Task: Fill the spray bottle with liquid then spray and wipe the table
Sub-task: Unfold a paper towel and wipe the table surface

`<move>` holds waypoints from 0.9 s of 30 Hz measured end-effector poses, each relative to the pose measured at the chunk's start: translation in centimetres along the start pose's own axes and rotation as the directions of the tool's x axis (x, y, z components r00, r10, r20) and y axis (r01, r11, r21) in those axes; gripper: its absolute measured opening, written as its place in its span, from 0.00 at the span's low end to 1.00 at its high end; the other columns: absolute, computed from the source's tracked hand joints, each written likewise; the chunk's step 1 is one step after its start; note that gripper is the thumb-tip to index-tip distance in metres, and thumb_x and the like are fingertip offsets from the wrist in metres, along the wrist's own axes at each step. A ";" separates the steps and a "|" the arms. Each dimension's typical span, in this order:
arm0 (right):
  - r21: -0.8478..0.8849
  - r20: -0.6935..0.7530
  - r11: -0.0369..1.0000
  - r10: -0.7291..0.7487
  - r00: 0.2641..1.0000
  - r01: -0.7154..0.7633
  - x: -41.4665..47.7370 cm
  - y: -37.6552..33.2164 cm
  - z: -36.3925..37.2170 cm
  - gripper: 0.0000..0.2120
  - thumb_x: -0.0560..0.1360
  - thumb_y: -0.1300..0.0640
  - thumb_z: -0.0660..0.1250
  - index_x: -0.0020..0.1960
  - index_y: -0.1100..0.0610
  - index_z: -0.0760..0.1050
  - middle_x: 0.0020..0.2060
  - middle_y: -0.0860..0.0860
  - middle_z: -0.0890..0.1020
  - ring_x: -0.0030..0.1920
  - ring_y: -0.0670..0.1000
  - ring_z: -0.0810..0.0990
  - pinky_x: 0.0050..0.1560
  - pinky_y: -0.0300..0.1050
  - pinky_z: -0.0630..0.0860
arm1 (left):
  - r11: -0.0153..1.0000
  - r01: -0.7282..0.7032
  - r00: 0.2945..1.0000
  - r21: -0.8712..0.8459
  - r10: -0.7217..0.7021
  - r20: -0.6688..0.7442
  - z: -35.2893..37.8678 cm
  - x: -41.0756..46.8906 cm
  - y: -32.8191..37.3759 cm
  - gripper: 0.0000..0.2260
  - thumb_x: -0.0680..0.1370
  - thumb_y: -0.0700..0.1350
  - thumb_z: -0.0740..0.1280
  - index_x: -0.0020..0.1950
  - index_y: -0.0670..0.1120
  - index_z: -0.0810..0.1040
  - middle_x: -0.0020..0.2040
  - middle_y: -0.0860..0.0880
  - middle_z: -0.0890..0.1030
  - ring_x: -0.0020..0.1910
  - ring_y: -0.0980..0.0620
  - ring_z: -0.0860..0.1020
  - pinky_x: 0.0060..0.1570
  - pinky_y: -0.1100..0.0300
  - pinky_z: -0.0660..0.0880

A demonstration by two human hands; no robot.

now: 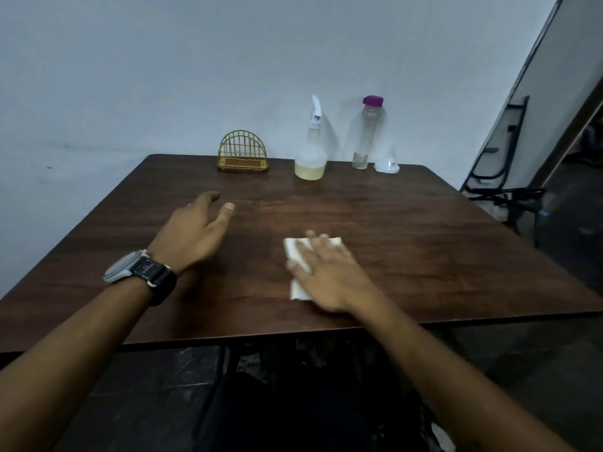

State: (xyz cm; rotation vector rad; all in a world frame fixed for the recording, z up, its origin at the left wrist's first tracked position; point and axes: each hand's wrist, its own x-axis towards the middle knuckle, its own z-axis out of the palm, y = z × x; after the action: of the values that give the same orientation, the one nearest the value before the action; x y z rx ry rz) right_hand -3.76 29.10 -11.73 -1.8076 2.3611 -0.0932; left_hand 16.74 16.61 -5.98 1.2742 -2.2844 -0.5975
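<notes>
A white tissue [295, 252] lies flat on the dark wooden table [424, 243], right of centre. My right hand [329, 275] presses down on it with the fingers spread, covering most of it. My left hand [195, 230] hovers open over the table's left half, holding nothing, with a watch on its wrist. The spray bottle [311, 148], clear with a white trigger head and pale yellow liquid in its base, stands upright at the table's far edge. Right of it stands a tall clear bottle [365, 135] with a purple cap, nearly empty.
A gold wire napkin holder [242, 153] stands at the far edge, left of the spray bottle. A small clear funnel [388, 161] lies at the far right corner. A black metal chair [502, 177] stands beyond the table's right side. A pale wall backs the table.
</notes>
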 end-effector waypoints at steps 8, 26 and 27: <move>-0.017 -0.078 0.855 0.515 0.854 -0.518 -7.5 21.4 -2.2 0.34 0.82 0.34 0.40 0.84 0.47 0.45 0.84 0.51 0.46 0.84 0.55 0.46 0.81 0.59 0.46 | 0.997 -0.067 0.997 -0.050 0.068 0.035 2.4 1.6 3.0 0.26 0.85 0.58 0.56 0.80 0.47 0.65 0.77 0.43 0.71 0.75 0.40 0.69 0.70 0.48 0.66; 0.040 -0.045 0.842 0.539 0.841 -0.538 13.5 25.8 -6.0 0.33 0.83 0.34 0.42 0.84 0.45 0.47 0.84 0.50 0.45 0.84 0.56 0.45 0.81 0.62 0.42 | 0.999 -0.048 0.997 -0.016 0.049 0.063 4.0 9.9 -0.1 0.26 0.84 0.59 0.55 0.80 0.48 0.65 0.76 0.44 0.72 0.77 0.41 0.66 0.72 0.46 0.66; 0.043 -0.044 0.838 0.546 0.837 -0.544 14.7 25.7 -6.2 0.33 0.82 0.34 0.42 0.84 0.45 0.47 0.84 0.50 0.45 0.84 0.56 0.45 0.80 0.62 0.42 | 0.999 -0.039 0.998 -0.008 0.039 0.054 3.8 10.3 -0.5 0.26 0.84 0.58 0.56 0.80 0.48 0.65 0.76 0.44 0.72 0.77 0.41 0.66 0.72 0.47 0.66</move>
State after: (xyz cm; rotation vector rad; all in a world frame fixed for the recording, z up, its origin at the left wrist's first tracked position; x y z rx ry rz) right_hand -33.00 21.44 -10.84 -1.0586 2.7940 -0.1019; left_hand 10.08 8.03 -7.54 1.2212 -2.3440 -0.6330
